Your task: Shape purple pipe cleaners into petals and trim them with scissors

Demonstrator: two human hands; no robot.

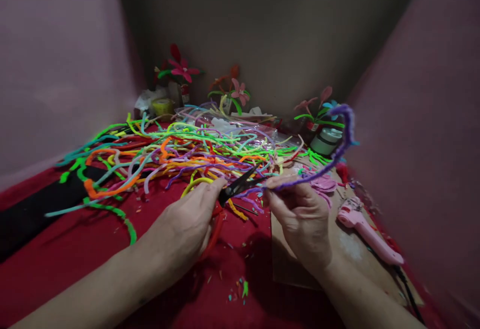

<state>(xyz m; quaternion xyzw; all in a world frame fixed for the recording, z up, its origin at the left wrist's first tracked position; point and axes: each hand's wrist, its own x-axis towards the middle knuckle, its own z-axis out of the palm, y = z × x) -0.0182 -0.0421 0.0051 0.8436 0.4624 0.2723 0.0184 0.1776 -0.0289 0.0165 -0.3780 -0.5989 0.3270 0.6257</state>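
Observation:
My left hand [189, 221] grips scissors [240, 185] with red handles and dark blades. The blades stand a little apart and point to the right. A purple pipe cleaner [318, 173] is pinched in my right hand [300, 219], between thumb and fingers. Its long free part runs right and curls up into a hook, while its short end lies close to the scissor blades. Whether the blades touch it I cannot tell. Behind both hands spreads a tangled pile of pipe cleaners [180, 151] in many colours.
A pink glue gun [369, 231] lies on a brown board [296, 269] at the right, its cord trailing forward. Pipe-cleaner flowers [183, 70] stand along the back wall. A white jar [326, 141] is at the back right. Small clippings [240, 289] dot the red cloth [157, 299].

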